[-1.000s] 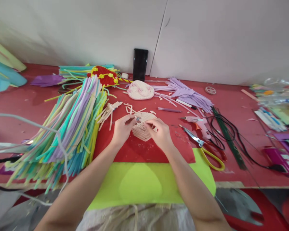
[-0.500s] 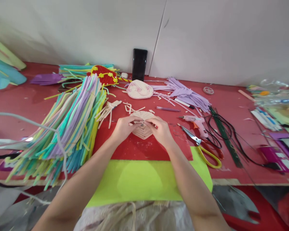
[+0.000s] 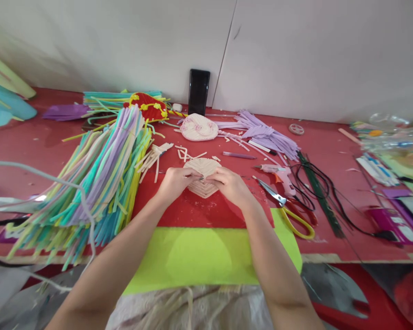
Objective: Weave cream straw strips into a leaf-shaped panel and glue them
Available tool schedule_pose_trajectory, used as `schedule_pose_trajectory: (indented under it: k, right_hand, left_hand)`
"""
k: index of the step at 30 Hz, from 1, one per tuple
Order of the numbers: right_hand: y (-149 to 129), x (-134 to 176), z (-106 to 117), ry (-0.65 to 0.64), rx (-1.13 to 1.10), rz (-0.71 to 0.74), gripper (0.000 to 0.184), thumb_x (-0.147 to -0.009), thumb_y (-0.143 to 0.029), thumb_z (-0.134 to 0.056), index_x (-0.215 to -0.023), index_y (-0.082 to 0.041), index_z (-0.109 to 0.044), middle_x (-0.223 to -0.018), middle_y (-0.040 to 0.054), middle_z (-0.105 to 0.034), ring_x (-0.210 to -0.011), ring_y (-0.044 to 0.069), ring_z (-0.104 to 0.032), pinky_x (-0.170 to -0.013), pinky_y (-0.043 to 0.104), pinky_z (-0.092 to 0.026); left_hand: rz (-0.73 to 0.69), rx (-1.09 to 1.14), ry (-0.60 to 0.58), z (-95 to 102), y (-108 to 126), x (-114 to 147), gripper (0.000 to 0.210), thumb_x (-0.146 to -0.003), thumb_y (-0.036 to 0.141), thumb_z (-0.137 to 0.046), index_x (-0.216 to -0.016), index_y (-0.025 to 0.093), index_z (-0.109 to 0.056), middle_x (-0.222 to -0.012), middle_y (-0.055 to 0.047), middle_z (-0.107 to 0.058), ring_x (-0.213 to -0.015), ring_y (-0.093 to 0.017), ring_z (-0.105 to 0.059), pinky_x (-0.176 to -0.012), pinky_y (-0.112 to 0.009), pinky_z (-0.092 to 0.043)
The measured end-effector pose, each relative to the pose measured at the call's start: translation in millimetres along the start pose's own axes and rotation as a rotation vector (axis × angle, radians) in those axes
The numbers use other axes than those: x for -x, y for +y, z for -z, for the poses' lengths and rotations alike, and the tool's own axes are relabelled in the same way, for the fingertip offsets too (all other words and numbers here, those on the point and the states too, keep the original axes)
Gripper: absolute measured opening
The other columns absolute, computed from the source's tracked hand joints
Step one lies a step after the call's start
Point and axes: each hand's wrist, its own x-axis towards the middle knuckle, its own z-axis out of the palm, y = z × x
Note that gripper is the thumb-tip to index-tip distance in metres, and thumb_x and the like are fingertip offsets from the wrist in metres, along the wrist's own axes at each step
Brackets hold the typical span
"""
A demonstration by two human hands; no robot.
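Observation:
A cream fan-shaped piece (image 3: pixel 203 189) made of pipe cleaners laid in V-shaped rows lies on a red sheet (image 3: pixel 192 215) in front of me. My left hand (image 3: pixel 177 183) comes in from the left, thumb and fingers pinched together over its middle. From the right, my right hand (image 3: pixel 229 185) is pinched in the same way a little apart from the left fingertips. Something small and dark shows at the left fingertips, but what either pinch holds is too small to tell. Cut cream pipe cleaner bits (image 3: pixel 155 158) lie just beyond the left hand.
A big bundle of coloured pipe cleaners (image 3: pixel 99 174) is at left. Beyond the hands are a finished white-pink fan (image 3: pixel 198 127), lilac pipe cleaners (image 3: pixel 270 135) and a phone (image 3: pixel 198 91) against the wall. Rightward lie a glue gun (image 3: pixel 280 176) with its cord and yellow-handled scissors (image 3: pixel 298 222).
My hands have drawn slightly apart, the right one shifting right, so more of the cream piece's middle and top shows. The piece stays in nearly the same place.

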Motion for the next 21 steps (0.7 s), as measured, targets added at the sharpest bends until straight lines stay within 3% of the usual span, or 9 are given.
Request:
schedule_pose_trajectory:
  k: [6, 13, 21]
  right_hand:
    - [5.1, -1.5, -1.6, 0.13, 0.045, -0.01, 0.022, -0.093, -0.031, -0.053, -0.097, -0.023, -0.073, -0.09, 0.0062, -0.066, -0.091, 0.02, -0.06, -0.081, 0.032, -0.048]
    - [4.8, -1.8, -1.2, 0.151, 0.032, -0.031, 0.021, -0.092, -0.033, -0.056, -0.095, -0.023, -0.073, -0.084, 0.0061, -0.064, -0.085, 0.02, -0.059, -0.077, 0.031, -0.047]
    - [3.9, -4.7, -7.5, 0.137, -0.217, -0.041, 0.017, -0.089, -0.032, -0.061, -0.086, -0.021, -0.073, -0.086, 0.0047, -0.067, -0.083, 0.017, -0.062, -0.077, 0.029, -0.048]
  left_hand:
    - [0.086, 0.195, -0.06, -2.9, 5.6, -2.4, 0.037, -0.074, 0.025, -0.07, -0.11, 0.021, -0.066, -0.093, -0.004, -0.075, -0.088, -0.02, -0.071, -0.078, -0.031, -0.056]
    - [0.054, 0.17, -0.001, -4.7, -3.6, -3.8, 0.016, -0.079, 0.032, -0.066, -0.087, 0.019, -0.071, -0.087, -0.004, -0.074, -0.082, -0.018, -0.07, -0.078, -0.03, -0.055]
    - [0.214, 0.468, 0.024, -5.0, 2.2, -4.2, 0.03, -0.074, 0.044, -0.072, -0.081, 0.014, -0.069, -0.075, -0.006, -0.073, -0.071, -0.018, -0.07, -0.069, -0.029, -0.056]
